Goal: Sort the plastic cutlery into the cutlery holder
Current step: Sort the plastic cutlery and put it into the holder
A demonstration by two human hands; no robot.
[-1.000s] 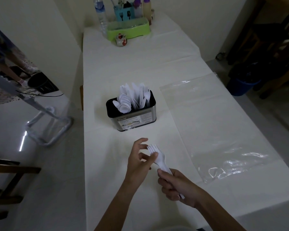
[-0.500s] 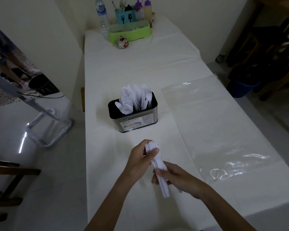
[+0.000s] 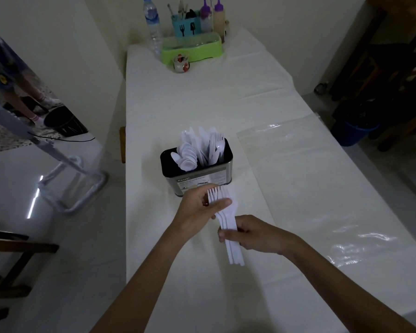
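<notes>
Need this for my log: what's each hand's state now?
Left hand: pinches the tine end of the stacked white plastic forks.
Right hand: grips their handles.

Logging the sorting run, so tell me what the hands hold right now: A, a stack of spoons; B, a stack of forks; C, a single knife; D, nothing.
B: the left hand and right hand both grip a stack of white forks, tines pointing toward the holder.

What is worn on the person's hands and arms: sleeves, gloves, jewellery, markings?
Neither the left hand nor the right hand wears a glove, and no watch or band shows. Both forearms are bare, no sleeve in view. A small reddish spot inside the left hand might be a ring; unclear.
</notes>
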